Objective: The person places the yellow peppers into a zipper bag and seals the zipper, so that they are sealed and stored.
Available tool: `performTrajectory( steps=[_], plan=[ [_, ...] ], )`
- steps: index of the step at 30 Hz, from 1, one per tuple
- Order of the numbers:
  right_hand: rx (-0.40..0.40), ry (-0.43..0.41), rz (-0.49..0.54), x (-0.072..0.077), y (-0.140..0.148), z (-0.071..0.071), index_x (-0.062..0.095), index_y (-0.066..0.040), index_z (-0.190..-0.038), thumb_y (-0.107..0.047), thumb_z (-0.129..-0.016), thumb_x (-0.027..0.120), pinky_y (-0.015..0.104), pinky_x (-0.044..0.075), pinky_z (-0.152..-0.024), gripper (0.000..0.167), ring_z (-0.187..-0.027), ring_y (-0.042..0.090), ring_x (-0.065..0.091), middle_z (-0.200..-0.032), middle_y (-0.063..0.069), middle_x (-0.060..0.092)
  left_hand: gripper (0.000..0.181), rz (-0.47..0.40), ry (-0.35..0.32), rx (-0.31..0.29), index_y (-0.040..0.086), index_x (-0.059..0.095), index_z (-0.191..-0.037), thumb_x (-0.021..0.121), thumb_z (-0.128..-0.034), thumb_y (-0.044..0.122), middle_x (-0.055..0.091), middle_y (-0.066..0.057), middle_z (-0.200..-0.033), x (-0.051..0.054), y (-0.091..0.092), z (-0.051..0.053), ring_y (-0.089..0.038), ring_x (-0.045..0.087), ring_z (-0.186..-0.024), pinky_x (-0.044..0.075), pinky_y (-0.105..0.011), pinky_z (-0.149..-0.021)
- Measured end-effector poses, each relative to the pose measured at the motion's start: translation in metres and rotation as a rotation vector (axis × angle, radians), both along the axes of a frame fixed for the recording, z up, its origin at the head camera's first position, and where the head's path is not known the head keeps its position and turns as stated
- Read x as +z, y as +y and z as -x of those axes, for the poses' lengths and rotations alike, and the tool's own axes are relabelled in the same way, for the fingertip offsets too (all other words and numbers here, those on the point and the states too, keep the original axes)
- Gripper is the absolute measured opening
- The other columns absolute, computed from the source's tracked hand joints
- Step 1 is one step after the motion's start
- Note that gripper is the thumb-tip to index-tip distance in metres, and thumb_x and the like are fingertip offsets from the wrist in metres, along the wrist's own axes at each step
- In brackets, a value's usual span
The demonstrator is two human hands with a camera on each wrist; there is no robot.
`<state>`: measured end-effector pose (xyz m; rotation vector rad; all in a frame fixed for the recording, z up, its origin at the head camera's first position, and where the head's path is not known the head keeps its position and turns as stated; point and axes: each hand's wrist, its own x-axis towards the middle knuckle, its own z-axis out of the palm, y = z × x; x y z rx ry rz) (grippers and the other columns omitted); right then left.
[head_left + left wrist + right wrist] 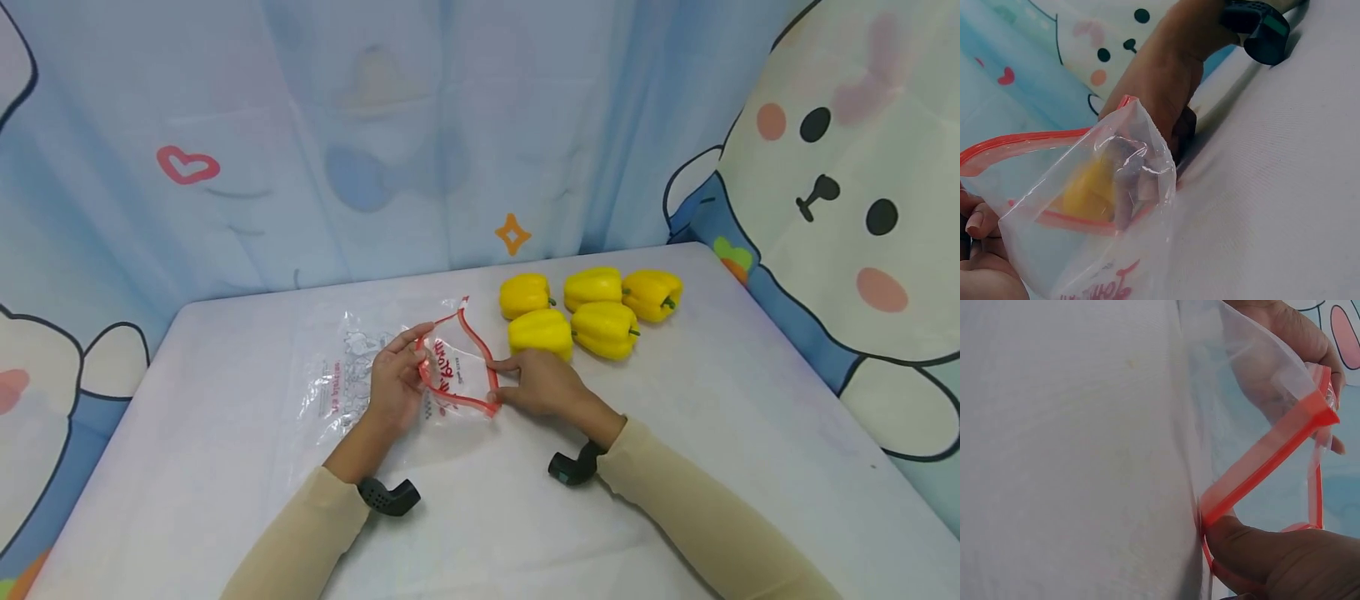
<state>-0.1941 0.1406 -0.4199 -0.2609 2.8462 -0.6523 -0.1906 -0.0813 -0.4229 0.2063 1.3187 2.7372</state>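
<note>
A clear plastic zip bag (468, 362) with a red zip strip and red print lies toward the left half of the table, its mouth spread wide. My left hand (395, 379) pinches the far-left side of the red rim. On the opposite side, my right hand (543, 383) grips the rim between thumb and fingers. In the right wrist view the red strip (1266, 459) runs up from the right thumb (1254, 550). Through the film in the left wrist view, a yellow patch (1091, 190) shows beyond the bag. Several yellow bell peppers (540, 333) lie just beyond the right hand.
Beneath everything is a white-covered table (480, 533). More clear plastic film (330, 383) with print spreads left of the left hand. A blue patterned curtain (450, 150) hangs along the back edge. Black wrist devices (390, 497) sit on both wrists.
</note>
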Motion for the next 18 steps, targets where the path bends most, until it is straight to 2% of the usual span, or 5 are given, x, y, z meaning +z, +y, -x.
performTrajectory(
  steps=[8, 15, 18],
  plan=[
    [0.011, 0.033, 0.014, -0.0015, 0.0006, -0.0001, 0.067, -0.029, -0.127, -0.044, -0.082, 0.076, 0.027, 0.035, -0.056, 0.049, -0.064, 0.018, 0.046, -0.066, 0.001, 0.051, 0.032, 0.01, 0.008, -0.01, 0.008, 0.066, -0.112, 0.043, -0.0934, -0.004, 0.067, -0.001, -0.098, -0.0032, 0.0026, -0.0006, -0.006, 0.058, -0.068, 0.049, -0.014, -0.058],
    [0.031, 0.075, 0.023, -0.0023, 0.0003, -0.0007, 0.068, -0.027, -0.127, -0.041, -0.084, 0.074, 0.026, 0.031, -0.053, 0.045, -0.06, 0.016, 0.044, -0.06, 0.0, 0.046, 0.032, 0.026, 0.018, -0.037, 0.007, 0.063, -0.121, 0.05, -0.0924, -0.001, 0.066, -0.005, -0.113, -0.0046, 0.0036, -0.0013, -0.009, 0.062, -0.087, 0.054, -0.015, -0.073],
    [0.041, 0.101, 0.026, -0.0019, 0.0, -0.0008, 0.069, -0.026, -0.125, -0.04, -0.085, 0.074, 0.025, 0.031, -0.051, 0.043, -0.058, 0.015, 0.045, -0.059, 0.0, 0.047, 0.035, 0.035, 0.027, -0.045, 0.003, 0.058, -0.126, 0.05, -0.0923, 0.0, 0.065, -0.005, -0.114, -0.0044, 0.0033, -0.001, -0.008, 0.061, -0.087, 0.054, -0.015, -0.074]
  ],
)
